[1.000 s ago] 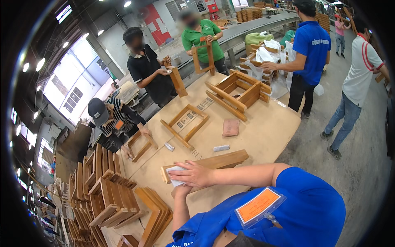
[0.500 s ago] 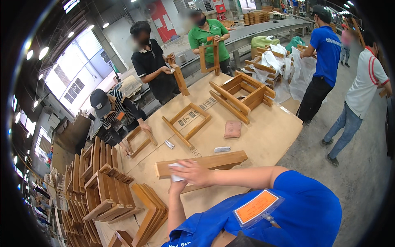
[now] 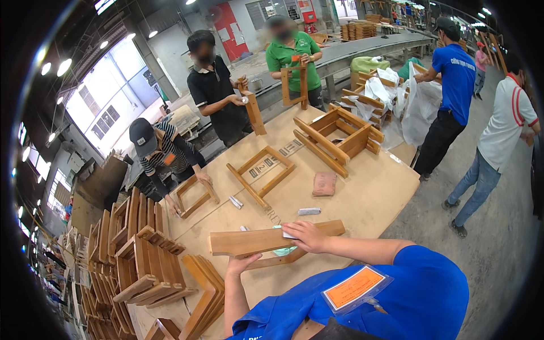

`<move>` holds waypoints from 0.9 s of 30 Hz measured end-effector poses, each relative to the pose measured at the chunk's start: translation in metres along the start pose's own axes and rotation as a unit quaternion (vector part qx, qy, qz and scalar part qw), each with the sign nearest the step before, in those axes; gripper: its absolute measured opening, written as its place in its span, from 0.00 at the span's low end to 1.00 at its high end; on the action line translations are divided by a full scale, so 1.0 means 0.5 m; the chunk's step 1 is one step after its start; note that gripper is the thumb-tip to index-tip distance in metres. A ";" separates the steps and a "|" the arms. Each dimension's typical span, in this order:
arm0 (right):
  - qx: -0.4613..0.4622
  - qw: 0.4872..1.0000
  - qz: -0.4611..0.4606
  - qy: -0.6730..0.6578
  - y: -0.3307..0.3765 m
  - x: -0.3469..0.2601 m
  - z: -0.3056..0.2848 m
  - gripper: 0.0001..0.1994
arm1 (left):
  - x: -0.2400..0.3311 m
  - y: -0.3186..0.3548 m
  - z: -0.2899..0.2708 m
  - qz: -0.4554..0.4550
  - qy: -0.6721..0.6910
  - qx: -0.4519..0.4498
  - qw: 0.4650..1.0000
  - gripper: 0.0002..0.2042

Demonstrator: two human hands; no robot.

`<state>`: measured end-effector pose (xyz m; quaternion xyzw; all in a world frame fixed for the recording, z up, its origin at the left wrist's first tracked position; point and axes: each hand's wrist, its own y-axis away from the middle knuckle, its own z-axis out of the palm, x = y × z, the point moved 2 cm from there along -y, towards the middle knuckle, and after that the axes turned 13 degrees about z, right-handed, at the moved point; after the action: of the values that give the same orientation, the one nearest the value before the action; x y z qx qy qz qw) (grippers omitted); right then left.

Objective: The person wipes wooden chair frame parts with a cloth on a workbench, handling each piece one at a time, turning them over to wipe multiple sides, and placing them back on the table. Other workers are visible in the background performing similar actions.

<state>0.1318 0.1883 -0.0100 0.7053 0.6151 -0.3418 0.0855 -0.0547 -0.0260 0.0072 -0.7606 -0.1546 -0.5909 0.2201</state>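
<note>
A long wooden frame part [image 3: 249,241] stands on edge across the cardboard-covered table [image 3: 374,198] in front of me. My right hand [image 3: 306,236] lies on its top edge near the middle and presses a small pale pad [image 3: 288,234] against the wood. My left hand [image 3: 241,264] grips the part's lower edge from below. A pale green cloth [image 3: 283,250] shows just behind the part, under my right hand.
Stacks of wooden frame parts [image 3: 141,249] crowd the table's left end. Open wooden frames [image 3: 262,174], an assembled frame [image 3: 340,139], a brown pad [image 3: 324,184] and a small grey block [image 3: 309,211] lie further out. Several other people work around the table.
My right hand has slid to the right along the wooden part with the pad. My left hand has come into view under the part's lower edge.
</note>
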 end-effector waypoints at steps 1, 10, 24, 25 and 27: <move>-0.017 1.000 -0.007 -0.019 -0.017 -0.018 -0.005 0.33 | 0.003 -0.006 0.010 0.002 0.008 -0.003 1.000 0.25; 0.065 0.975 -0.124 -0.170 -0.160 -0.168 -0.033 0.31 | 0.025 -0.043 0.082 0.072 -0.087 -0.021 0.993 0.33; 0.118 0.980 -0.126 -0.097 -0.175 -0.176 -0.032 0.34 | -0.034 -0.059 0.060 0.153 -0.168 0.005 0.974 0.34; 0.119 0.982 -0.110 -0.097 -0.174 -0.173 -0.032 0.34 | -0.029 -0.058 0.056 0.116 -0.140 0.050 0.982 0.33; 0.129 0.984 -0.084 -0.093 -0.172 -0.171 -0.029 0.34 | 0.006 -0.053 0.061 0.220 -0.029 0.200 0.954 0.32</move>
<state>0.0570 0.1467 0.0769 0.6212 0.6123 -0.4886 0.0220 -0.0418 0.0122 0.0078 -0.7328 -0.1041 -0.4627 0.4878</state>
